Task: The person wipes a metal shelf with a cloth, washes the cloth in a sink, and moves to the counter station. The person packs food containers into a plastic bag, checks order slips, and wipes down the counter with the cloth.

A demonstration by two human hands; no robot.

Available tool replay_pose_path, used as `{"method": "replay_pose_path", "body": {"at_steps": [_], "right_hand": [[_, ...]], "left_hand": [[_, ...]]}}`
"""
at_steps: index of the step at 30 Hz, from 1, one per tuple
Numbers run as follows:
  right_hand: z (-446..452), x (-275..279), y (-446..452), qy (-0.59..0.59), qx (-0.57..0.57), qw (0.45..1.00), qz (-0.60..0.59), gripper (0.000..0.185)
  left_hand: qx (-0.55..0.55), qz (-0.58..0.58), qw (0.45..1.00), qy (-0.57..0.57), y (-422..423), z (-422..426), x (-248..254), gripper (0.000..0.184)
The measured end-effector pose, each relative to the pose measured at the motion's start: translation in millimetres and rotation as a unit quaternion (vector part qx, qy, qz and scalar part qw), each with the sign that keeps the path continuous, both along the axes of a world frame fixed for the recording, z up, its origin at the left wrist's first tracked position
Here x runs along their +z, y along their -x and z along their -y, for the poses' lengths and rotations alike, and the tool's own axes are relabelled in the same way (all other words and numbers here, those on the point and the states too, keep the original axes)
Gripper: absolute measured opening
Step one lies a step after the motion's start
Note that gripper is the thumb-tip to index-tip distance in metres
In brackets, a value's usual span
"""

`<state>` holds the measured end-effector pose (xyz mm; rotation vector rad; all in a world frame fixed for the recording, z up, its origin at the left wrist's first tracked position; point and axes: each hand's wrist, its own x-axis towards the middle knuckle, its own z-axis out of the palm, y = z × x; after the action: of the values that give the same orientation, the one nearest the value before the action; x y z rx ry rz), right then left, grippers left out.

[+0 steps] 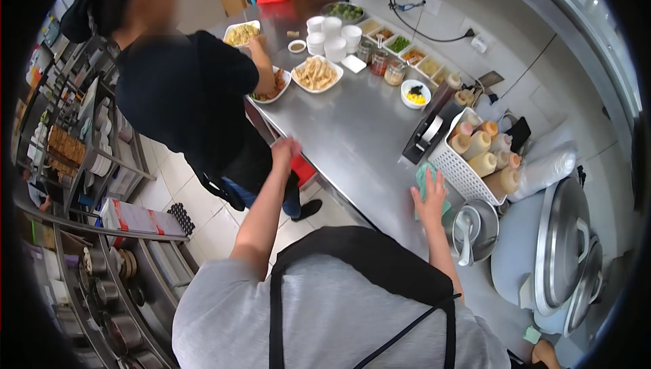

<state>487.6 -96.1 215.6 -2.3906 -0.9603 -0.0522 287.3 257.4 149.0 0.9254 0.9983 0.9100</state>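
Observation:
My right hand (431, 199) rests with spread fingers on a green cloth (422, 186) on the steel table (352, 145), just left of a metal pot (483, 237) with a ladle. Near the table's front edge my left hand (286, 152) hangs in the air, blurred, so its fingers cannot be made out. Beyond it, a plate of pale fried food (317, 74) and a plate of browned food (274, 87) sit on the table. A person in a dark shirt (183, 91) stands at the left, one hand at a dish of yellowish food (241, 34).
A white basket of sauce bottles (475, 165), a tape dispenser (424, 137) and a small bowl (415, 94) stand along the wall side. Stacked white cups (332, 28) are farther back. Large lidded pots (542, 254) stand at right. Another person's hand (544, 353) shows at bottom right.

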Motion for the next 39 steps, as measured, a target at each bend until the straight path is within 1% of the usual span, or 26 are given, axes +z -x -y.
{"method": "replay_pose_path", "body": {"at_steps": [1, 2, 4, 6, 8, 9, 10, 12, 13, 14, 15, 17, 19, 22, 24, 25, 26, 28, 29, 31, 34, 35, 36, 37, 38, 39], "right_hand": [[3.4, 19.4, 5.8, -0.031, 0.016, 0.999, 0.002, 0.055], [11.3, 36.1, 8.8, -0.023, 0.008, 1.000, -0.005, 0.055], [32.2, 68.5, 7.1, -0.027, 0.020, 0.998, 0.049, 0.044], [53.3, 105.1, 6.8, -0.058, -0.035, 0.997, 0.028, 0.031], [84.5, 127.6, 0.4, -0.015, -0.080, 0.996, 0.046, 0.024], [97.1, 139.9, 3.3, -0.010, -0.114, 0.991, 0.071, 0.020], [116.6, 142.5, -1.3, 0.014, -0.134, 0.988, 0.070, 0.019], [160.3, 139.6, -8.9, 0.046, -0.185, 0.979, 0.070, 0.018], [176.8, 138.8, -8.5, 0.060, -0.218, 0.972, 0.065, 0.018], [189.0, 138.8, -5.8, 0.080, -0.245, 0.965, 0.054, 0.016], [196.6, 138.4, -3.2, 0.096, -0.262, 0.959, 0.044, 0.015], [203.9, 127.5, -1.4, 0.107, -0.285, 0.953, 0.013, 0.013], [198.8, 112.3, -0.9, 0.114, -0.291, 0.950, -0.018, 0.011], [180.9, 95.7, -2.2, 0.177, -0.257, 0.950, -0.021, 0.011], [168.4, 90.4, -6.1, 0.306, -0.245, 0.917, -0.075, 0.012], [167.8, 85.1, -12.2, 0.330, -0.246, 0.904, -0.118, 0.014], [169.4, 80.2, -16.1, 0.331, -0.245, 0.904, -0.117, 0.014], [175.0, 70.6, -20.2, 0.347, -0.233, 0.903, 0.104, 0.017], [178.0, 68.8, -23.2, 0.347, -0.232, 0.903, 0.103, 0.017], [185.0, 66.0, -30.9, 0.392, -0.230, 0.872, 0.181, 0.020], [195.2, 48.5, -45.2, 0.378, -0.229, 0.889, 0.120, 0.018], [194.6, 51.1, -49.1, 0.400, -0.240, 0.880, 0.092, 0.016], [191.6, 57.8, -51.4, 0.420, -0.241, 0.872, 0.068, 0.015], [189.6, 69.4, -53.4, 0.449, -0.247, 0.857, 0.055, 0.015], [210.1, 64.5, -60.3, 0.402, -0.227, 0.882, 0.091, 0.014], [218.1, 82.3, -58.9, 0.430, -0.181, 0.872, 0.146, 0.014]], "left_hand": [[0.002, 0.090, 0.995, 0.036, -10.5, -36.3, -15.1, 0.012], [0.016, 0.127, 0.990, 0.052, -18.1, -62.6, -15.9, 0.013], [0.095, 0.155, 0.976, 0.121, -39.6, -113.4, -16.5, 0.024], [0.111, 0.187, 0.965, 0.148, -52.2, -143.1, -9.6, 0.032], [0.152, 0.175, 0.968, 0.099, -60.9, -152.7, 1.3, 0.029], [0.104, 0.181, 0.974, 0.093, -57.5, -164.7, -11.4, 0.028], [0.108, 0.205, 0.970, 0.077, -62.5, -184.1, -22.9, 0.026], [0.094, 0.159, 0.981, 0.062, -57.6, -228.5, -62.9, 0.024], [-0.077, -0.131, 0.960, -0.236, -44.4, -291.8, -113.1, 0.029], [0.039, 0.061, 0.997, -0.009, -46.6, -271.0, -92.3, 0.029], [0.092, 0.115, 0.987, 0.062, -54.5, -249.3, -73.0, 0.030], [0.123, 0.127, 0.979, 0.098, -55.4, -227.3, -48.7, 0.030], [0.130, 0.128, 0.977, 0.114, -51.8, -211.0, -38.1, 0.031], [0.128, 0.123, 0.977, 0.118, -41.4, -182.3, -26.1, 0.033], [0.103, 0.121, 0.981, 0.115, -29.2, -162.7, -30.5, 0.033], [0.075, 0.123, 0.983, 0.114, -23.4, -155.3, -31.1, 0.033], [0.047, 0.127, 0.984, 0.113, -19.8, -148.5, -31.9, 0.033], [-0.010, 0.132, 0.985, 0.111, -10.3, -131.4, -37.1, 0.033], [-0.032, 0.130, 0.985, 0.111, -6.2, -115.4, -31.0, 0.034], [-0.049, 0.121, 0.985, 0.112, -6.1, -71.9, -4.8, 0.035], [-0.135, 0.116, 0.979, 0.103, -1.7, -38.9, 6.6, 0.042], [-0.160, 0.140, 0.969, 0.126, -2.2, -33.9, 6.5, 0.044], [-0.167, 0.118, 0.971, 0.123, -7.8, -23.4, 13.2, 0.044], [-0.177, 0.128, 0.964, 0.154, -8.5, -30.7, -3.7, 0.043], [-0.198, 0.124, 0.960, 0.156, -9.0, -24.0, -0.5, 0.041], [-0.200, 0.129, 0.961, 0.142, -9.6, -15.3, 2.7, 0.038]]}}
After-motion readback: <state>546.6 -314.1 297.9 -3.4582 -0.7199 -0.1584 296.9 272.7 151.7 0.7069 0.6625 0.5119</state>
